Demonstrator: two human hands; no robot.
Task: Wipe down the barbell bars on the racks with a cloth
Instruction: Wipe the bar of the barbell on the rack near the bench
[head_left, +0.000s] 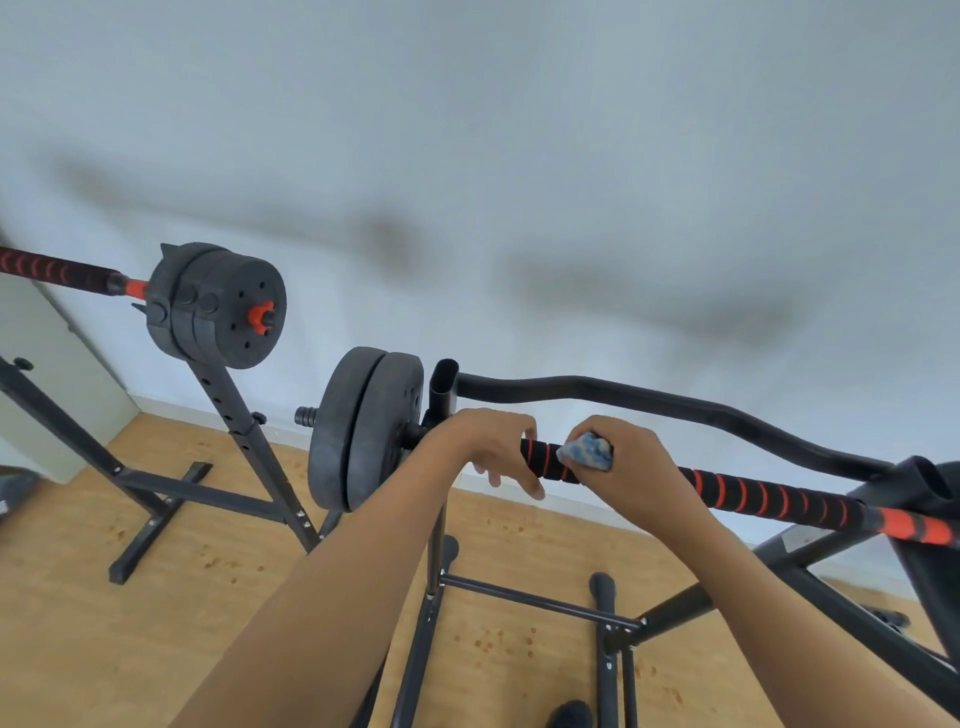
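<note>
1. The black foam-gripped barbell bar with red spiral stripes (769, 499) lies across its black steel rack (441, 395), running left to right.
2. The right hand (631, 457) clamps a crumpled blue-and-white cloth (586, 452) on the bar.
3. The left hand (485, 441) rests just beside, fingers loosely apart.

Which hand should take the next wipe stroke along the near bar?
Right hand: it already presses the blue cloth on the bar's grip. Left hand rests there bare.
</note>
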